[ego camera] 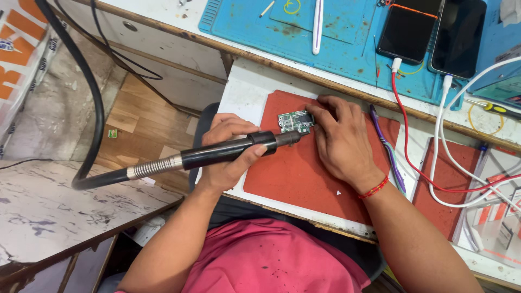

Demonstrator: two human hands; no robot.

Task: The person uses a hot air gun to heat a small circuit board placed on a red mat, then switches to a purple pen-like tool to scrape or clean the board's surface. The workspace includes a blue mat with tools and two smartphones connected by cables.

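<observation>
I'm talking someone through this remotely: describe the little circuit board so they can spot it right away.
Find the dark red mat on the white bench, in front of the blue mat. Near its top edge lies the small green circuit board, pinned by the right hand, while the left hand aims a black hot-air handpiece at it. It is the only green, component-studded piece on the mat.

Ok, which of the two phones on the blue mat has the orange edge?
The left phone, the smaller one nearer the white pen-like tool; an orange rim lines its top edge. The right phone is all black.
</observation>
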